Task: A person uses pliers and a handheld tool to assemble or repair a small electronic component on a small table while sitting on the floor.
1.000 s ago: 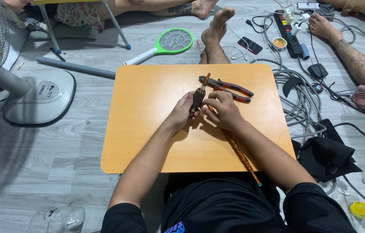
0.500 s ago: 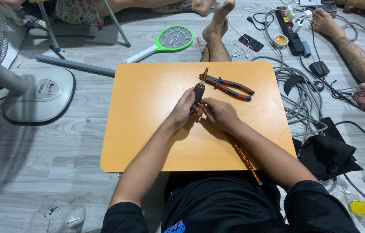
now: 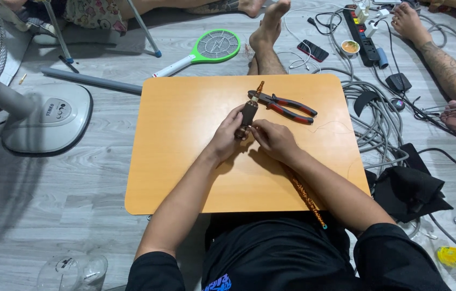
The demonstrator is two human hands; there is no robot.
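Note:
My left hand (image 3: pixel 228 136) grips a small dark brown cylindrical piece (image 3: pixel 248 111) with a thin brass tip pointing away from me. My right hand (image 3: pixel 272 139) pinches the near end of that piece, fingers closed against it. Both hands rest over the middle of a low orange table (image 3: pixel 184 124). A long thin orange-brown braided strand (image 3: pixel 306 196) runs from under my right forearm toward my lap. Red-and-black handled pliers (image 3: pixel 284 105) lie on the table just beyond my hands, untouched.
A green electric swatter (image 3: pixel 211 47) lies on the floor beyond the table. A fan base (image 3: pixel 50 116) stands at left. Grey cables (image 3: pixel 379 124), a power strip (image 3: pixel 358 27) and a phone (image 3: pixel 312 50) are at right. Other people's legs and feet (image 3: pixel 263 37) are nearby. Black cloth (image 3: pixel 411 188) at right.
My hands with the brown piece have shifted slightly nearer to me on the table; the view tilted a little. The pliers stay put.

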